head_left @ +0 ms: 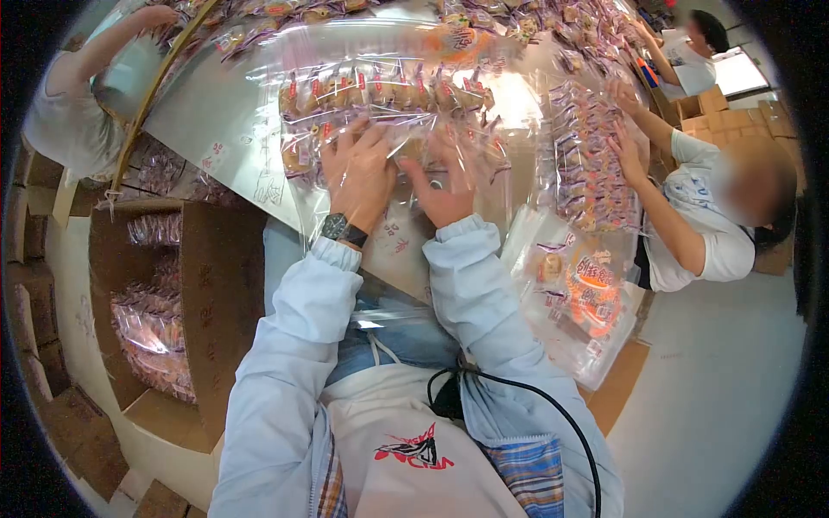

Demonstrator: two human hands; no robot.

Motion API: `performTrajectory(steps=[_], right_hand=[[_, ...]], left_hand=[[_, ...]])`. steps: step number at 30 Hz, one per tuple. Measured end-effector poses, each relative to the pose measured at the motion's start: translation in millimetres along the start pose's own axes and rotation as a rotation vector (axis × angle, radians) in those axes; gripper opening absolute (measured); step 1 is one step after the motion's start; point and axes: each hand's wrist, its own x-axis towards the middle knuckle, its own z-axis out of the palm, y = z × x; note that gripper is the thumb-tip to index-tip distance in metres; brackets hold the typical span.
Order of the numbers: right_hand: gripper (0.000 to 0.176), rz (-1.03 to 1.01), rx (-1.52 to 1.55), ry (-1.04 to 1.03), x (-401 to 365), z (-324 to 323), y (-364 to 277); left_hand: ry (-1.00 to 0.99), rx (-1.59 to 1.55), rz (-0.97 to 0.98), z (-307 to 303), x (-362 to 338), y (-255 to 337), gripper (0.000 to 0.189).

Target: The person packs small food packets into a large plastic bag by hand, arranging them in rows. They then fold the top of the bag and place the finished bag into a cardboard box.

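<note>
Both my hands are inside a large clear plastic bag (302, 203) over the metal table (233, 142). Two rows of small wrapped snacks (380, 91) lie side by side in it. My left hand (361, 177), with a black watch at the wrist, rests its fingers on the near row, bent and slightly apart. My right hand (442, 186) is beside it at the right part of that row, thumb spread from the fingers, which are partly blurred under the glossy film. No single packet shows gripped in either hand.
Flat printed bags (587, 293) lie at my right. A co-worker (708, 207) handles another filled bag (596, 155). An open carton (207, 319) with packed snacks stands at lower left. Loose snacks (518, 17) heap along the far side; other people stand at both sides.
</note>
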Motion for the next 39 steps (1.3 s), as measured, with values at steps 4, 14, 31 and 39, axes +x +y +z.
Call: performTrajectory(steps=[4,14,31,39], right_hand=[[0.042,-0.127,-0.224,0.068,4.4,6.7,3.6],[0.038,-0.053,-0.416,-0.121,23.4,3.3,-11.7],[0.043,-0.352,-0.483,-0.361,57.6,-16.0,-23.6],[0.057,-0.253,-0.685,-0.54,61.9,7.6,-11.8]], left_hand=[[0.026,-0.019,0.008,-1.9,1.0,-2.5,0.033],[0.068,0.077,0.034,4.1,0.1,-4.4,0.038],[-0.076,0.086,-0.025,-9.2,0.7,-0.2,0.048],[-0.16,0.229,0.027,-13.2,10.2,-12.0,0.056]])
